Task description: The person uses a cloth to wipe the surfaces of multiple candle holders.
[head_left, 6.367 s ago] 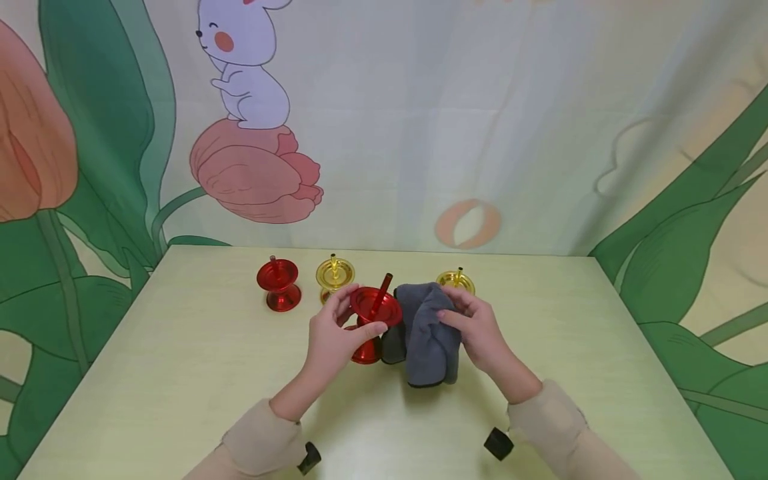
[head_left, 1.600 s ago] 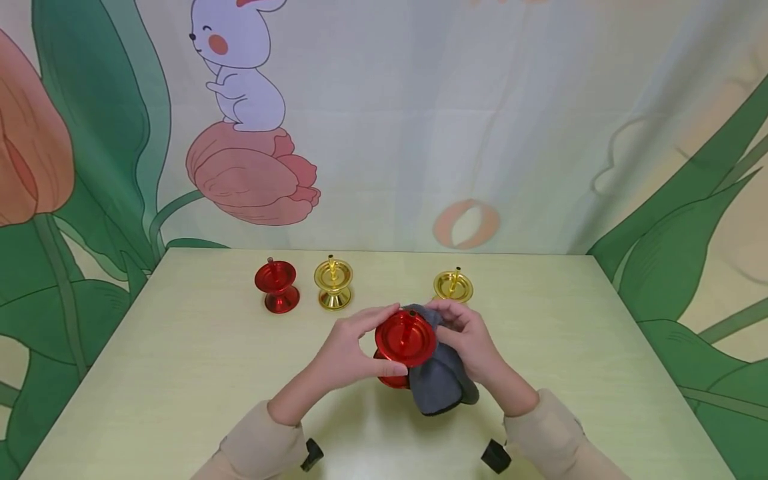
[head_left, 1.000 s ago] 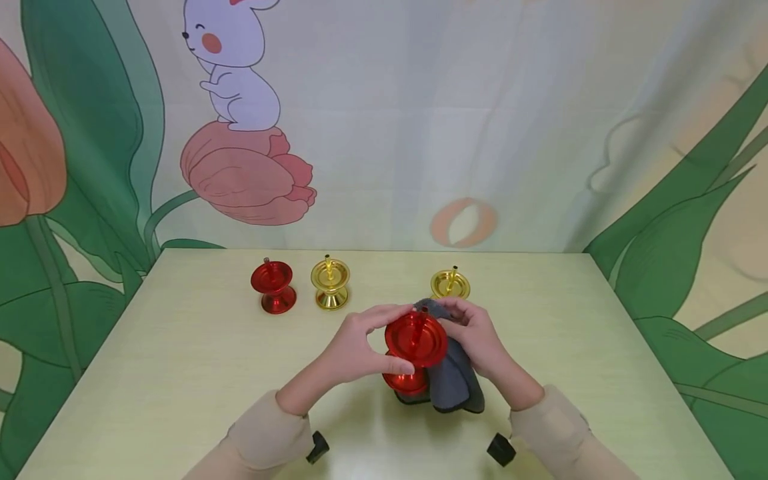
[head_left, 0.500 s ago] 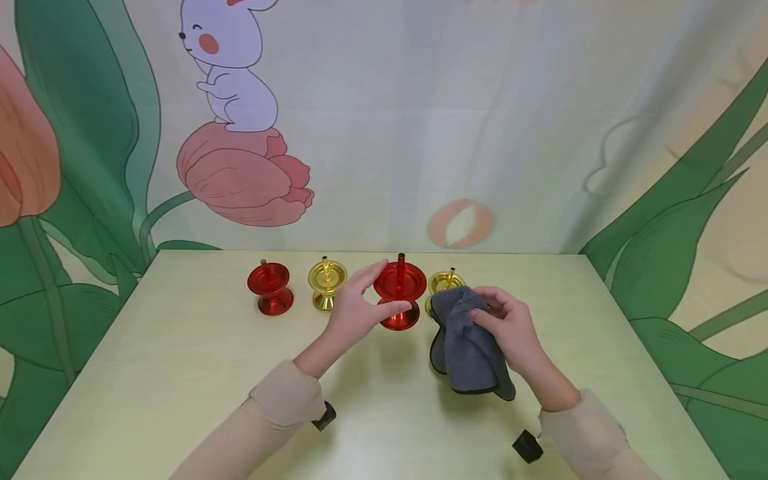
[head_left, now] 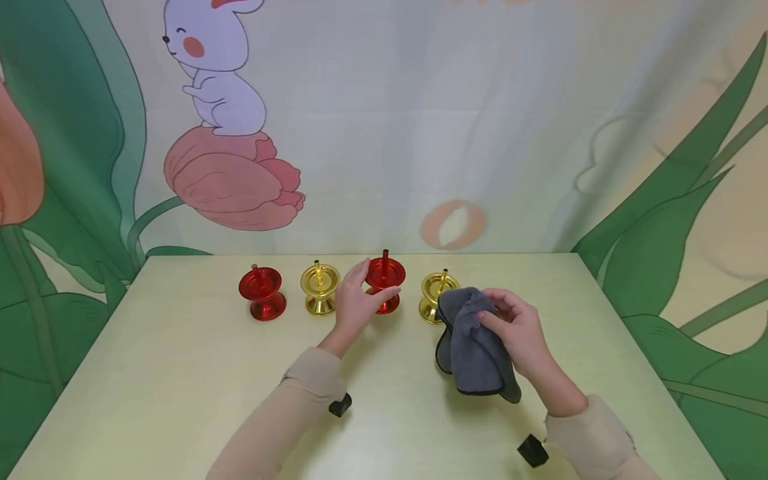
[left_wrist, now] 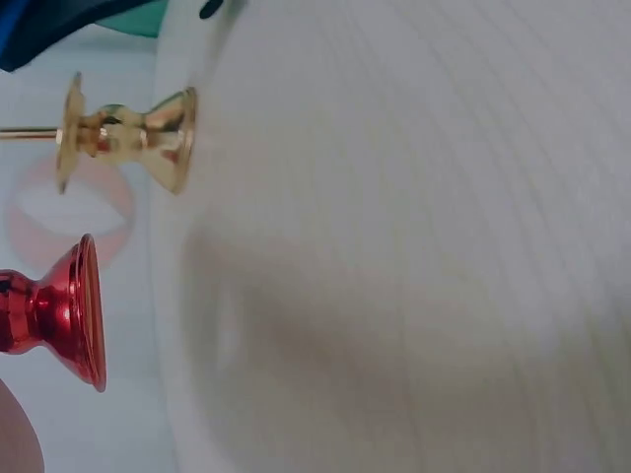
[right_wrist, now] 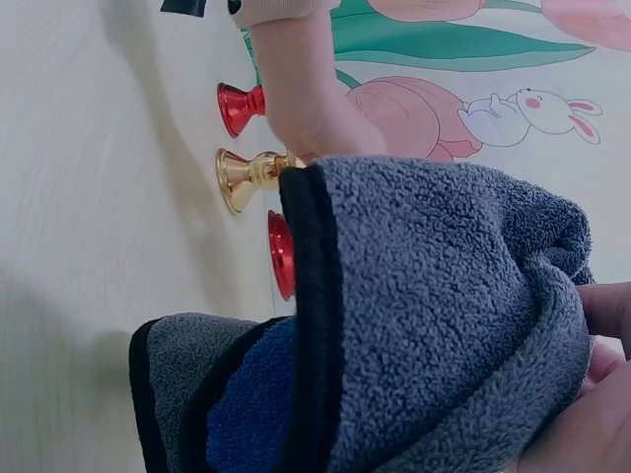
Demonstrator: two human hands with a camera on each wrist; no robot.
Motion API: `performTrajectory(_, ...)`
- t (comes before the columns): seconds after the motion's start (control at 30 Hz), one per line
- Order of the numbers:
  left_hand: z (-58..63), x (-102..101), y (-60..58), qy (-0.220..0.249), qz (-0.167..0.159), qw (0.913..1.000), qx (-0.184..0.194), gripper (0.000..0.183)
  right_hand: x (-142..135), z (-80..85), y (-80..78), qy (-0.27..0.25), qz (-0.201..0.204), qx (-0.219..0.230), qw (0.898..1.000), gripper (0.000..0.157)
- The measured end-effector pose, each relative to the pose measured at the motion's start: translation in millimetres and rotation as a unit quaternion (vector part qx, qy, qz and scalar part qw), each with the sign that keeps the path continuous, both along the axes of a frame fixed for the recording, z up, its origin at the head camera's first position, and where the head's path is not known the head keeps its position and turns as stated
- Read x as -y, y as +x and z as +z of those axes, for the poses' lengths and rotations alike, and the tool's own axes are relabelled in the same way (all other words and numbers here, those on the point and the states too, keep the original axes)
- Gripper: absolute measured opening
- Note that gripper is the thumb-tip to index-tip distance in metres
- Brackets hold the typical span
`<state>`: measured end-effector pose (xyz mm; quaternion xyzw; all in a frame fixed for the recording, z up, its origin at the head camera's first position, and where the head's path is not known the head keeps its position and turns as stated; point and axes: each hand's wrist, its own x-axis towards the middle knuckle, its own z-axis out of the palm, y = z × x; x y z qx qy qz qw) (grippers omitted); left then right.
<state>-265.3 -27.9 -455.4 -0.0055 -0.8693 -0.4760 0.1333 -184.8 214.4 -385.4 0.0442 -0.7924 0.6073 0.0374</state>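
Observation:
My left hand [head_left: 354, 305] grips a red metal candle holder [head_left: 387, 273] between thumb and fingers. In the left wrist view, the base of the red holder [left_wrist: 74, 313] hangs above the table. My right hand [head_left: 523, 335] pinches a folded grey cloth [head_left: 477, 363] with a dark border. The right wrist view shows a blue layer [right_wrist: 254, 399] inside the cloth. A gold candle holder [head_left: 431, 312] stands just behind the cloth, which partly covers it. Left of my left hand stands another gold holder [head_left: 319, 283], and farther left another red one [head_left: 264, 287].
The pale table [head_left: 180, 400] ends at a curtain [head_left: 360, 133] printed with a rabbit and flowers. A small black wrist device [head_left: 340, 405] shows below the left sleeve, another black device [head_left: 533, 451] by the right sleeve.
The red candle holder was against the cloth near the middle; my left hand has carried it away toward the back row. My right hand has moved right with the cloth. The standing holders stayed put.

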Motion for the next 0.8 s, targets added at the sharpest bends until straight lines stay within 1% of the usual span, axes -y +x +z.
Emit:
performTrajectory(0.13,-12.8,-3,-5.9,-0.008,0.019,0.9998,0.007,0.080,-2,-1.6,1.3,0.001,-0.004,0.000,1.000,0.032)
performTrajectory(0.3,-24.2,-7,-11.4,-0.009,0.026,0.9996,0.004,0.078,-5,-3.7,1.6,0.000,-0.006,-0.001,1.000,0.031)
performTrajectory(0.4,-29.3,-7,-13.6,-0.004,0.033,0.9994,0.013,0.078,-5,-4.7,1.7,0.000,-0.006,-0.001,1.000,0.031)
performTrajectory(0.57,-36.5,-5,-15.2,0.012,0.042,0.9981,0.044,0.078,-6,-6.2,1.8,-0.001,-0.005,-0.001,1.000,0.031)
performTrajectory(0.67,-39.6,-4,-15.2,0.021,0.045,0.9972,0.056,0.079,-7,-6.8,2.0,-0.002,-0.005,-0.001,1.000,0.031)
performTrajectory(0.8,-43.5,-3,-15.4,0.018,0.051,0.9973,0.050,0.079,-8,-7.6,2.4,-0.005,-0.003,-0.003,1.000,0.031)
